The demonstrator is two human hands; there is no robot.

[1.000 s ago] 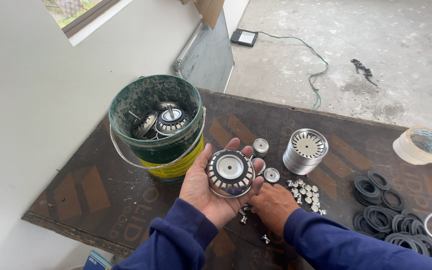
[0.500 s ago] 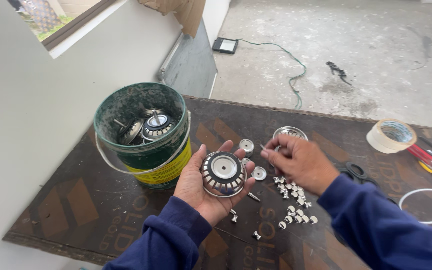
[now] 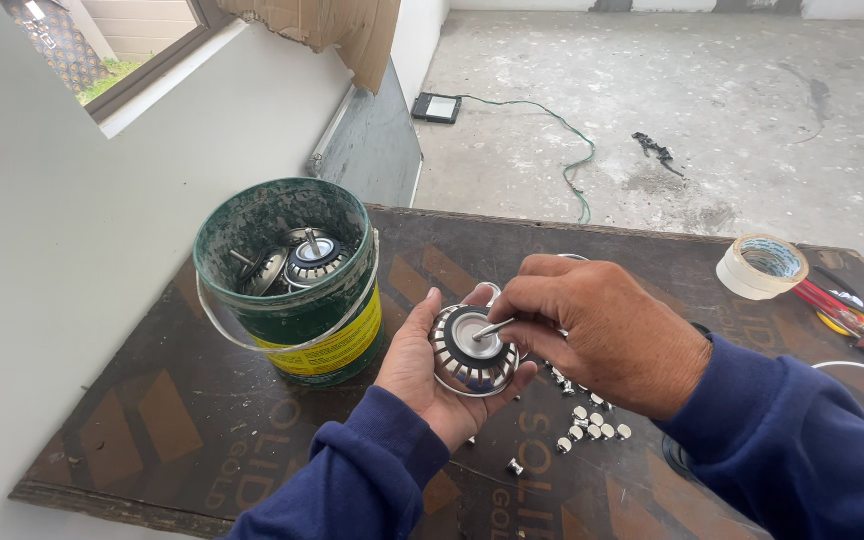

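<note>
In the middle of the frame I see my left hand (image 3: 430, 375) turned palm up, fingers curled softly under a round metal sink strainer (image 3: 469, 350) that sits right in the palm. My right hand (image 3: 607, 335) comes in from the right side, just above the strainer, and its fingertips pinch a thin metal pin (image 3: 493, 328) whose end touches the strainer's middle. To the left of my hands stands a green bucket (image 3: 292, 290) with more strainers inside, small metal screws (image 3: 592, 425) lie on the dark board (image 3: 132, 420) below my right hand, and a roll of tape (image 3: 762, 266) sits at the far right.
</note>
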